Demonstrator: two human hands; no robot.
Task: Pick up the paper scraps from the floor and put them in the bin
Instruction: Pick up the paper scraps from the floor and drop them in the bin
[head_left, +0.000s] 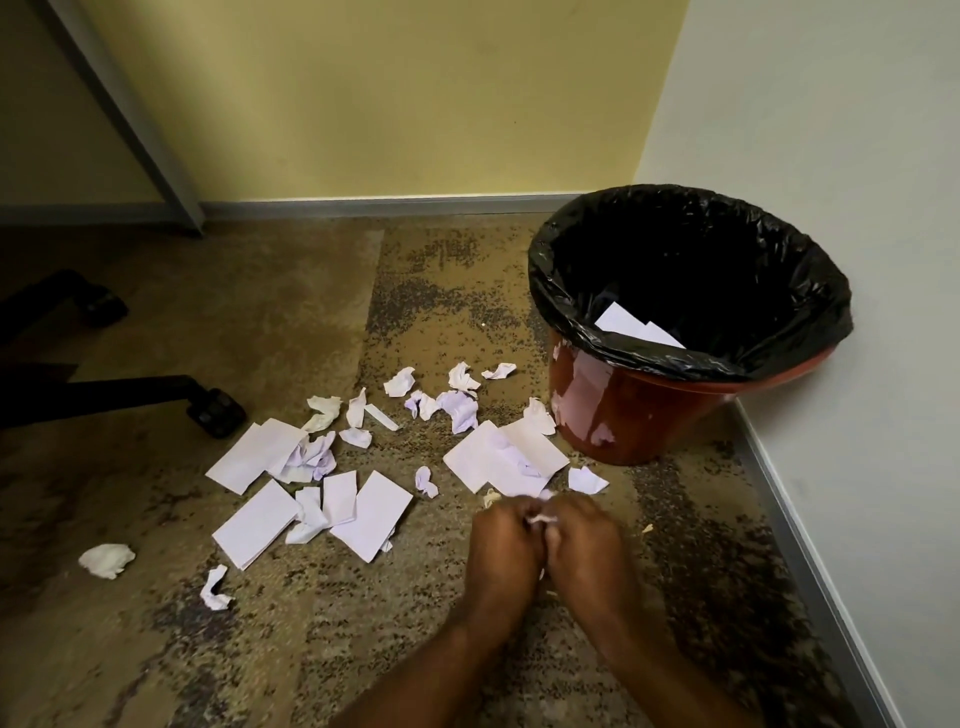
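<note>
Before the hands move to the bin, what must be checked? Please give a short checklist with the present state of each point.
1. The scrap is gripped between left hand and right hand: ok.
2. The bin is open, no lid: ok.
3. Room in the bin, only some sheets visible inside: ok.
4. Amount of paper inside the hands: cannot tell.
5. The floor is free of paper: not ok, many pieces remain.

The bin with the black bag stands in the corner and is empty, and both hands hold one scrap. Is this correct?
Not quite. The head view shows white paper inside the bin, so it is not empty. The left hand and right hand do hold a scrap.
</note>
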